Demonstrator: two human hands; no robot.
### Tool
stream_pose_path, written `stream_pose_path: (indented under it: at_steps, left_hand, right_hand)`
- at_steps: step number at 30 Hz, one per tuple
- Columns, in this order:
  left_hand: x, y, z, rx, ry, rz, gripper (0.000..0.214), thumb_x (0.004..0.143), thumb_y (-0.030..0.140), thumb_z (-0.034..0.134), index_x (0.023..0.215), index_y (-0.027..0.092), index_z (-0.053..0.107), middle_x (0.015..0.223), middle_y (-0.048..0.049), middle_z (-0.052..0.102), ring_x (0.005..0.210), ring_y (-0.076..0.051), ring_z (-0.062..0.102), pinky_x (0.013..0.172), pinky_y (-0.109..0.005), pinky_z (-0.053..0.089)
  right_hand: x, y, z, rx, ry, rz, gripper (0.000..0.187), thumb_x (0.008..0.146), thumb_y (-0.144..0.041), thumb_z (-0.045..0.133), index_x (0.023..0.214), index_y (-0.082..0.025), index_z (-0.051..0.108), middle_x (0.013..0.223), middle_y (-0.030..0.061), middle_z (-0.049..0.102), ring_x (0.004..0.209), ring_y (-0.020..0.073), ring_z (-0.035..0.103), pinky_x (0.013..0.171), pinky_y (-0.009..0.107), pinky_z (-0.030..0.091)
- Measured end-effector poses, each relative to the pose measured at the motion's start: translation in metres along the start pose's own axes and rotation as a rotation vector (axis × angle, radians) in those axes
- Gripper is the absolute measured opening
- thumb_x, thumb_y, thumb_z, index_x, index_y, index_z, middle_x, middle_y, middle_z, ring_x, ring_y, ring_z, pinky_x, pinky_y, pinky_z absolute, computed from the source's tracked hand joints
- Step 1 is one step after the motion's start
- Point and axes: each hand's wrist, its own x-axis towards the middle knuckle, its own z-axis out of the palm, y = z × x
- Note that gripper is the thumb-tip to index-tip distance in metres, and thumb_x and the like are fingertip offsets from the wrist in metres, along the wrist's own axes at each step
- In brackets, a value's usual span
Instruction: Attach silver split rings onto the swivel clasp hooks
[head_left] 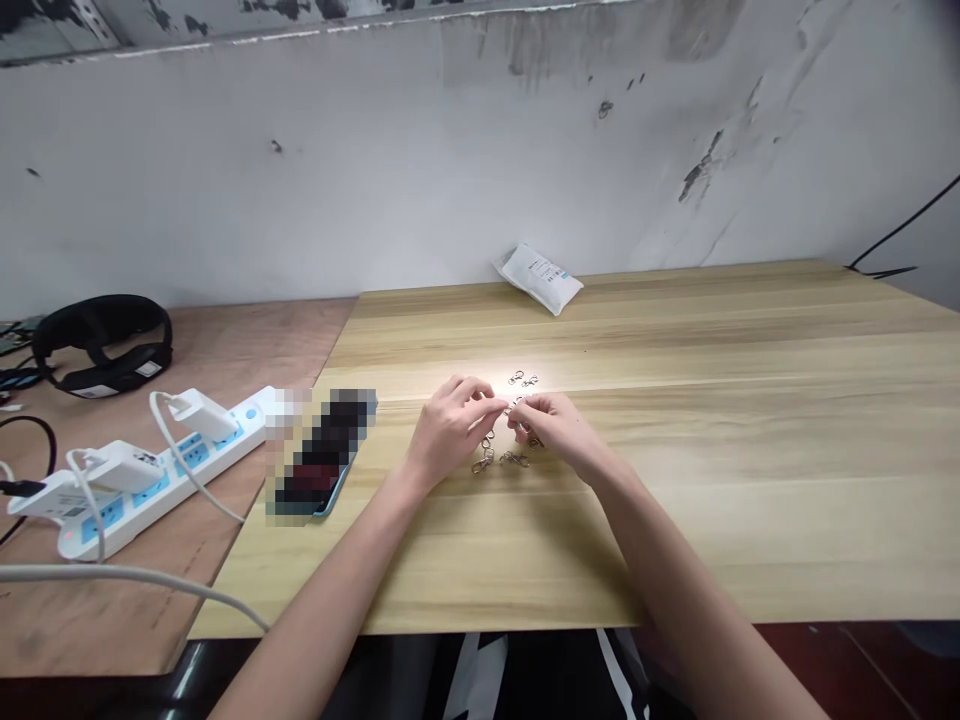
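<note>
Both hands meet over the wooden table, fingertips almost touching. My left hand (455, 420) is closed in a pinch, thumb and forefinger pointing right at a small metal clasp (512, 408). From the other side, my right hand (551, 425) pinches the same small metal piece, mostly covered by its fingers. Around them lie several silvery lobster-type clasps: a pair of clasps (523, 380) beyond the fingertips, a clasp (484, 462) below the left hand, and another clasp (514, 459) nearer to me. More metal bits are partly hidden under the right hand.
A phone (334, 450), blurred out, lies left of the hands. Farther left, a white power strip (172, 490) with plugged-in chargers and cables rests on a reddish board (217, 350), with a black headset (101, 345) behind. A white packet (541, 278) sits near the wall.
</note>
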Motion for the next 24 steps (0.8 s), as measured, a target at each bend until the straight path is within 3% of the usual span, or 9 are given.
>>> stream_pose_path:
  at_steps: [7,10,12,16,18,20,22,24]
  left_hand:
    - [-0.002,-0.004,0.002,0.100,-0.054,0.084,0.016,0.092,0.017,0.056,0.097,0.022,0.070,0.094,-0.0047,0.067,0.089,-0.018,0.057,0.075,-0.031,0.047]
    - [-0.002,-0.002,0.001,0.176,-0.050,0.073,0.014,0.091,0.018,0.057,0.094,0.023,0.069,0.098,-0.0037,0.069,0.094,-0.020,0.058,0.084,-0.036,0.043]
    - [-0.001,0.000,-0.001,0.208,-0.043,0.005,0.011,0.091,0.021,0.058,0.090,0.023,0.069,0.103,-0.0038,0.069,0.099,-0.021,0.058,0.093,-0.040,0.039]
    - [-0.001,0.000,-0.004,0.192,-0.043,-0.190,0.009,0.090,0.022,0.059,0.085,0.022,0.067,0.112,-0.0049,0.066,0.110,-0.023,0.055,0.104,-0.045,0.032]
    - [-0.001,-0.001,-0.005,0.164,-0.041,-0.269,0.008,0.089,0.021,0.059,0.086,0.022,0.066,0.115,-0.0050,0.064,0.113,-0.023,0.053,0.105,-0.045,0.031]
    - [-0.001,-0.003,-0.006,0.133,-0.037,-0.323,0.008,0.089,0.021,0.059,0.087,0.022,0.066,0.117,-0.0050,0.063,0.114,-0.024,0.052,0.104,-0.045,0.032]
    - [-0.001,-0.003,-0.006,0.109,-0.031,-0.337,0.008,0.089,0.020,0.058,0.088,0.022,0.066,0.118,-0.0052,0.063,0.115,-0.024,0.051,0.104,-0.045,0.033]
    - [-0.001,-0.003,-0.006,0.096,-0.028,-0.314,0.008,0.090,0.020,0.058,0.088,0.022,0.066,0.118,-0.0058,0.063,0.116,-0.025,0.051,0.104,-0.046,0.033]
  right_hand:
    - [0.001,-0.004,-0.006,-0.021,-0.088,0.014,0.023,0.078,-0.033,0.053,0.061,-0.017,0.055,0.059,-0.0008,0.053,0.053,0.0097,0.041,0.051,0.024,0.030]
    - [0.001,-0.004,-0.006,-0.098,-0.112,-0.031,0.026,0.083,-0.035,0.052,0.064,-0.017,0.056,0.059,-0.0007,0.054,0.052,0.0101,0.041,0.051,0.024,0.030]
    - [0.000,-0.003,-0.002,-0.275,-0.035,-0.165,0.025,0.087,-0.033,0.051,0.070,-0.017,0.061,0.063,0.0009,0.059,0.055,0.0118,0.046,0.054,0.025,0.033]
    - [-0.012,0.006,0.014,-0.942,0.371,-0.586,0.024,0.092,-0.016,0.047,0.076,-0.015,0.065,0.073,0.0071,0.066,0.068,0.0166,0.054,0.065,0.029,0.034]
    - [-0.019,0.012,0.020,-1.171,0.380,-0.751,0.026,0.091,-0.007,0.045,0.076,-0.015,0.065,0.072,0.0068,0.066,0.068,0.0166,0.053,0.064,0.030,0.032]
    - [-0.023,0.018,0.021,-1.231,0.263,-0.869,0.023,0.090,-0.008,0.048,0.077,-0.017,0.065,0.072,0.0051,0.066,0.068,0.0157,0.053,0.062,0.029,0.031]
    - [-0.020,0.022,0.018,-1.117,0.260,-0.775,0.022,0.093,-0.017,0.050,0.077,-0.018,0.066,0.071,0.0036,0.065,0.065,0.0146,0.053,0.060,0.028,0.031]
    - [-0.013,0.023,0.015,-0.869,0.291,-0.572,0.020,0.095,-0.031,0.051,0.090,-0.018,0.067,0.077,0.0028,0.066,0.061,0.0129,0.053,0.058,0.026,0.033]
